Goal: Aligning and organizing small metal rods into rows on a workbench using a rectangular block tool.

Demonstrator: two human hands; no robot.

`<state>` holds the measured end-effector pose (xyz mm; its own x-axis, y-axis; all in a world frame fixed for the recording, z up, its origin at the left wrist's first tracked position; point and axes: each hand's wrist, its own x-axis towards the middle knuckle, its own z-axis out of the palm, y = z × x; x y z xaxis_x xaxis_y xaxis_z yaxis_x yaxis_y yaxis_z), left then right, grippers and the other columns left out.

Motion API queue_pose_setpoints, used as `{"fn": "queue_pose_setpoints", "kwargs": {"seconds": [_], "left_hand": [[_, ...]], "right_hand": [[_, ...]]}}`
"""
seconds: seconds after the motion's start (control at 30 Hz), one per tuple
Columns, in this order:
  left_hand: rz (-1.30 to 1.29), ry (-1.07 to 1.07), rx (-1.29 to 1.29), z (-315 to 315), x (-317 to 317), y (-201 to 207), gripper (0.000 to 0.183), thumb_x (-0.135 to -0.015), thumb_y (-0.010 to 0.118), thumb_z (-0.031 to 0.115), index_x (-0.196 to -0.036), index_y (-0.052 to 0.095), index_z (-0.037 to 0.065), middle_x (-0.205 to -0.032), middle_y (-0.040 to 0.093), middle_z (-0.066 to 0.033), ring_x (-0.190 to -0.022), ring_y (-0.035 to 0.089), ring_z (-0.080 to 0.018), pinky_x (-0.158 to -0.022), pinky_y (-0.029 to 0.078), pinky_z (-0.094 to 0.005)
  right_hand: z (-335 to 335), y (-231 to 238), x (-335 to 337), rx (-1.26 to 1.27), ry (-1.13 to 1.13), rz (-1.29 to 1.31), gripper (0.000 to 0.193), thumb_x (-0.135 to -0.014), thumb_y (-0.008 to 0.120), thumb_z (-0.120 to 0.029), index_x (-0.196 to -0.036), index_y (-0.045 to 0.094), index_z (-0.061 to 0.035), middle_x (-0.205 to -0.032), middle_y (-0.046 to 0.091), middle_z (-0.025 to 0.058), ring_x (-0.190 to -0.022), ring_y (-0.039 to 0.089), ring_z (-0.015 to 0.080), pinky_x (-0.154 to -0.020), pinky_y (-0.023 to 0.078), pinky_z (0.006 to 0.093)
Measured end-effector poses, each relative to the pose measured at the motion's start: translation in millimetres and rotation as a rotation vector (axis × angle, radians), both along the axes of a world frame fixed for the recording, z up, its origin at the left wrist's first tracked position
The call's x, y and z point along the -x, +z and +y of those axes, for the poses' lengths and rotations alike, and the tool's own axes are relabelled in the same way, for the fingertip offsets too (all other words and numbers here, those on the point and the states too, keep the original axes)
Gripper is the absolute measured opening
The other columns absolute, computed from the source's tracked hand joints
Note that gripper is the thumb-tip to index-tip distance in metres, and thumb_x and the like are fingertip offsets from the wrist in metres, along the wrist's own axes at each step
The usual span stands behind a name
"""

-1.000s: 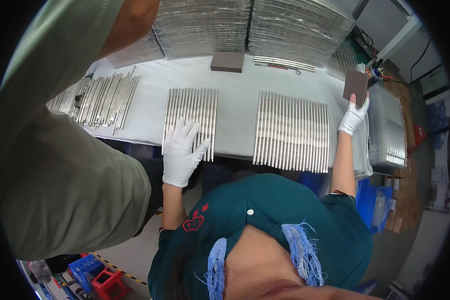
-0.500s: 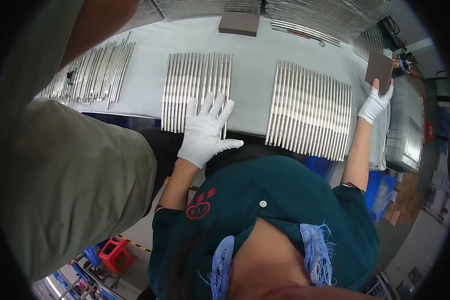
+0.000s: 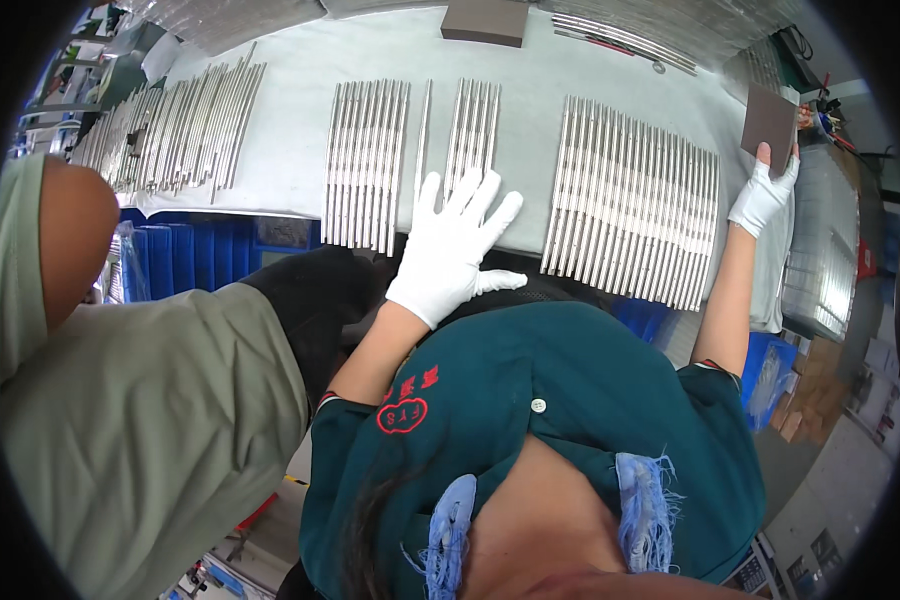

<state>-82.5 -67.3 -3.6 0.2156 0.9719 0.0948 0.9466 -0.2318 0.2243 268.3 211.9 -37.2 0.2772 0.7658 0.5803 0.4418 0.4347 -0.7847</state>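
Observation:
My left hand [image 3: 452, 252], in a white glove with bare-looking wrist, lies spread over the near ends of a small group of shiny metal rods [image 3: 473, 125]. Its fingertips cover their lower parts; whether they press down I cannot tell. Left of that group lie a single rod [image 3: 424, 135] and a wider row of metal rods [image 3: 365, 165]. At the right, my gloved right hand [image 3: 765, 196] grips a flat brown rectangular pad [image 3: 771, 125] by its near edge, raised beside the table's right end. Between the hands rests a broad row of metal rods [image 3: 632, 200].
A looser bunch of rods [image 3: 195, 130] lies at the far left. A second brown block [image 3: 484, 22] and several long rods [image 3: 625, 42] sit along the back. Clear plastic packs [image 3: 820, 240] are stacked at the right. Another person's leg and arm [image 3: 150, 400] crowd my left side.
My left hand has slid right, and the rods beneath it have separated from the row, leaving a gap with one rod in it. The other person's arm has drawn back. My right hand still grips the pad.

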Motion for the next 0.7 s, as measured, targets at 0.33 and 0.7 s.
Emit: {"fn": "queue_pose_setpoints", "kwargs": {"seconds": [0.33, 0.7], "left_hand": [[0.059, 0.202, 0.023, -19, 33, 5, 0.096, -0.077, 0.05, 0.077, -0.145, 0.045, 0.01, -0.147, 0.044, -0.0207, -0.139, 0.037, -0.0364, -0.115, 0.014, -0.0593], [-0.098, -0.027, 0.0, -8, 0, 9, 0.087, -0.075, 0.062, 0.066, -0.139, 0.051, 0.008, -0.143, 0.047, -0.02, -0.136, 0.04, -0.0378, -0.113, 0.021, -0.0574]], "right_hand": [[4, -3, -2, -0.034, 0.01, -0.021, 0.064, -0.091, 0.072, -0.025, -0.139, 0.043, 0.0049, -0.132, 0.056, 0.0144, -0.118, 0.055, 0.0205, -0.103, 0.041, 0.0308], [3, -2, 3, -0.036, -0.005, -0.026, 0.063, -0.09, 0.073, -0.025, -0.138, 0.045, 0.004, -0.131, 0.056, 0.0141, -0.117, 0.055, 0.0201, -0.103, 0.042, 0.0307]]}}
